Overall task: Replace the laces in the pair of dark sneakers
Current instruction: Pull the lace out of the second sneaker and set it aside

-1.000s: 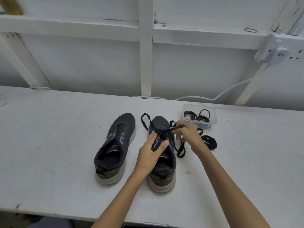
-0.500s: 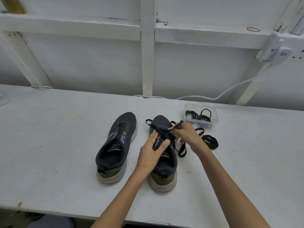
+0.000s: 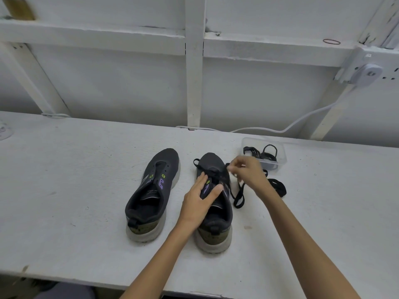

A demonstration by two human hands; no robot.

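Right hand (image 3: 248,172) pinching lace (image 3: 239,196), clear tub (image 3: 282,156) behind

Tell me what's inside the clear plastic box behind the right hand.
Coiled black laces lie in the clear box. How many cannot be counted; the right hand covers its near left corner.

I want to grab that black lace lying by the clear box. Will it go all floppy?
Probably floppy: the loose black lace lies in soft loops on the table. It looks thin and flat, so likely very light. It shouldn't roll away.
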